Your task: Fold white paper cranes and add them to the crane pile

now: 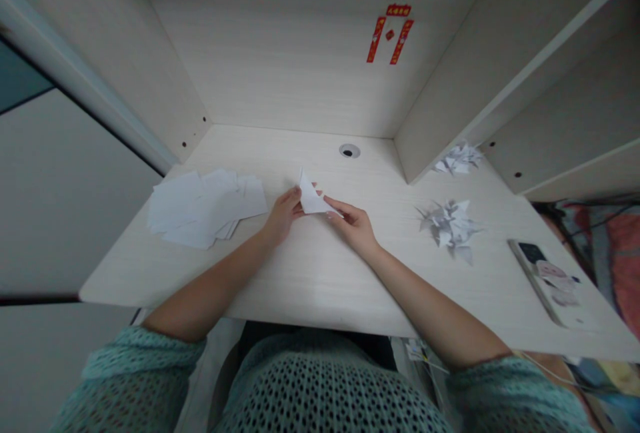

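Note:
Between my two hands, just above the desk, is a white sheet of paper (312, 201) folded into a triangle, one point up and another toward the right. My left hand (285, 214) grips its left side, thumb in front and fingers behind. The right corner is pinched by my right hand (354, 223), between thumb and fingers. Left of my left hand lies a loose, overlapping pile of white paper sheets (200, 206). To the right of my right hand sits a cluster of folded white paper pieces (450, 225) with sharp points.
A second cluster of folded paper (460, 157) lies farther back, beside the upright divider (440, 100). A phone (547, 281) in a decorated case rests at the desk's right. A round cable hole (349, 150) is near the back panel, which bears red paper stickers (390, 34).

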Demonstrator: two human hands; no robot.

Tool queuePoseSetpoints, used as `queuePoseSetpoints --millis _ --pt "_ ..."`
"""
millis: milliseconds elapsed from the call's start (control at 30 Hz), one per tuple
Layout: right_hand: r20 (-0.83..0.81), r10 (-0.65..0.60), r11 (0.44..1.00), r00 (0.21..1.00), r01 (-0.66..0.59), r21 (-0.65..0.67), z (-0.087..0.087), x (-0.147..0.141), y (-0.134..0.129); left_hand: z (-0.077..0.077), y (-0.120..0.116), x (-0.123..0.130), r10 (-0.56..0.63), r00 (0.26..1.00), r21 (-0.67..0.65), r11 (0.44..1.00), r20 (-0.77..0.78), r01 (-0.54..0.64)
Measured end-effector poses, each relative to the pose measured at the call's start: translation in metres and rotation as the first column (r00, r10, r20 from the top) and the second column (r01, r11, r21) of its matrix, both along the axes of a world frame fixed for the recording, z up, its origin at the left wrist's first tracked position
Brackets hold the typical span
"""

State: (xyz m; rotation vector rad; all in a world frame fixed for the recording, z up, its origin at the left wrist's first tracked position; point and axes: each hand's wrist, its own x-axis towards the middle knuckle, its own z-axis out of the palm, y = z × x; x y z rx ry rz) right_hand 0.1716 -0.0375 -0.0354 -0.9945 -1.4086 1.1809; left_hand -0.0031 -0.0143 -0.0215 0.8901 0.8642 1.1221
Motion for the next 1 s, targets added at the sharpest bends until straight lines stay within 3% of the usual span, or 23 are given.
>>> queuePoseSetpoints --millis 333,567,1000 --pt "-0.184 0.055 0.979 0.981 -0.089 -0.181 -0.004 0.003 0.004 -0.004 0.003 -0.003 -0.075 0.991 -0.025 0.997 0.111 0.078" --pt "-0.232 0.063 0.976 0.971 -0.108 -0.187 -0.009 0.004 0.006 0.004 0.002 -0.003 -0.093 0.977 -0.104 0.988 0.192 0.115" --pt "-0.258 0.046 0.978 0.965 -0.096 -0.185 -0.013 0.004 0.008 -0.024 0.023 -0.017 -0.275 0.935 0.020 0.961 0.225 0.277"
